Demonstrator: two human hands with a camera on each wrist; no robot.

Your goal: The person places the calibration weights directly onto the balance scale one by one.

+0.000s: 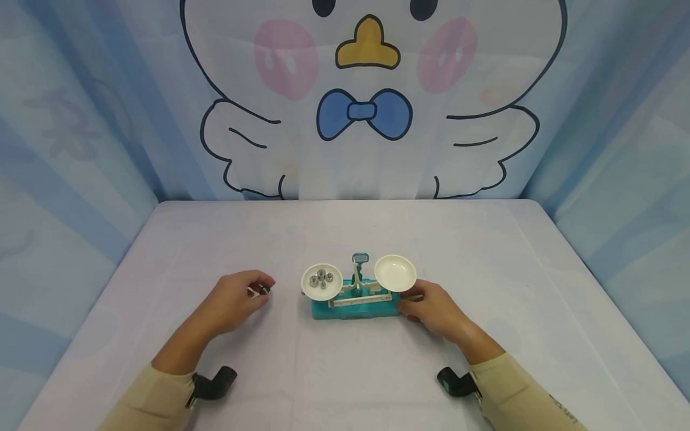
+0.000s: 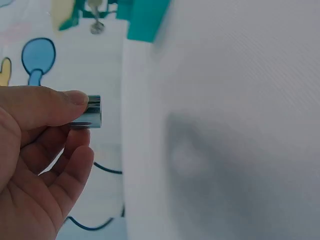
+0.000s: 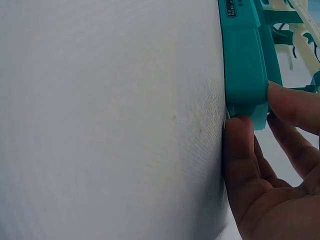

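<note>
A small balance scale point(image 1: 356, 309) with a teal base and two white pans stands mid-table. Several metal weights point(image 1: 321, 274) are grouped in its left pan point(image 1: 307, 290), which sits lower than the right pan point(image 1: 396, 273). Left of the scale, my left hand point(image 1: 232, 299) pinches a shiny cylindrical metal weight point(image 2: 93, 112) between thumb and fingers, held off the tabletop. My right hand point(image 1: 433, 308) grips the right end of the scale's teal base point(image 3: 245, 65); in the right wrist view the thumb point(image 3: 295, 106) lies on its upper side and the other fingers touch its end.
A pale cloth covers the table point(image 1: 345, 371). Behind it hangs a curtain point(image 1: 366, 167) printed with a cartoon figure, and blue-white curtains stand on both sides. A black camera mount point(image 1: 212, 384) sits at each wrist.
</note>
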